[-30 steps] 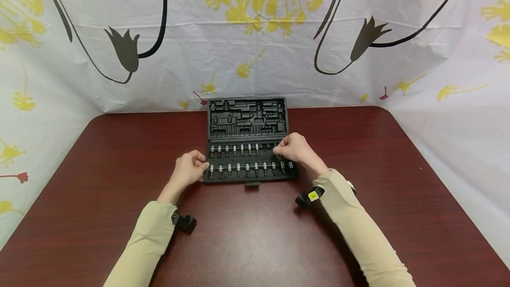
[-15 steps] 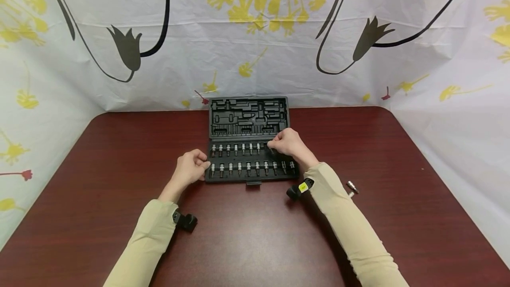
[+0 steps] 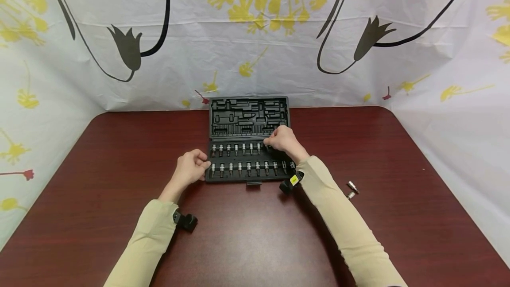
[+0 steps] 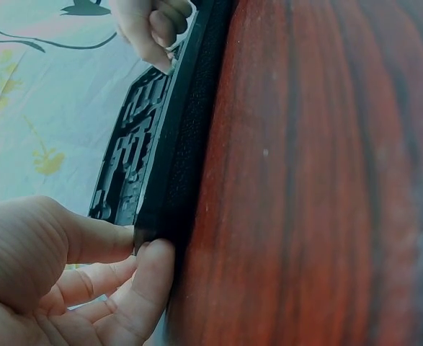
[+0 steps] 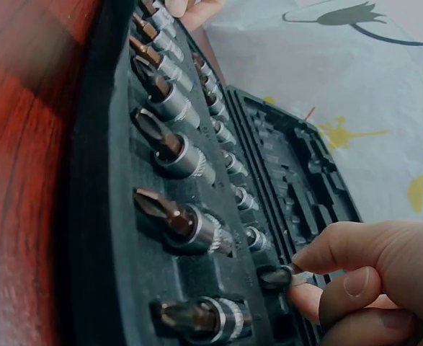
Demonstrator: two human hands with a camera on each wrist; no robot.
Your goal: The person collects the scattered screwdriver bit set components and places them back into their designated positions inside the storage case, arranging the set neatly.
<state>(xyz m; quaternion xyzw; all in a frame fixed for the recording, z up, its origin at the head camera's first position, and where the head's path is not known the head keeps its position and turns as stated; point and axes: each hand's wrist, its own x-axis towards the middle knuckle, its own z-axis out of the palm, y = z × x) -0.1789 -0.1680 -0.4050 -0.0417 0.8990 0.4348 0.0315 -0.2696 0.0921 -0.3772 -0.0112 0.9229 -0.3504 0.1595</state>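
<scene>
A black tool case lies unfolded on the table, its two rows of slots filled with several silver bit sockets. My left hand pinches the case's near left corner, thumb above and fingers below in the left wrist view. Over the right part of the back row, my right hand pinches one bit socket between thumb and index finger. Its dark tip points toward the front row, beside the last seated socket of the back row. Whether it sits fully in its slot I cannot tell.
Two loose bit sockets lie on the reddish-brown table right of the case, beside my right forearm. The case's moulded lid leans back near a patterned white cloth behind the table.
My right hand has moved left and slightly away from me along the back row. The loose sockets by the right sleeve have come into fuller view. My left hand stays at the corner.
</scene>
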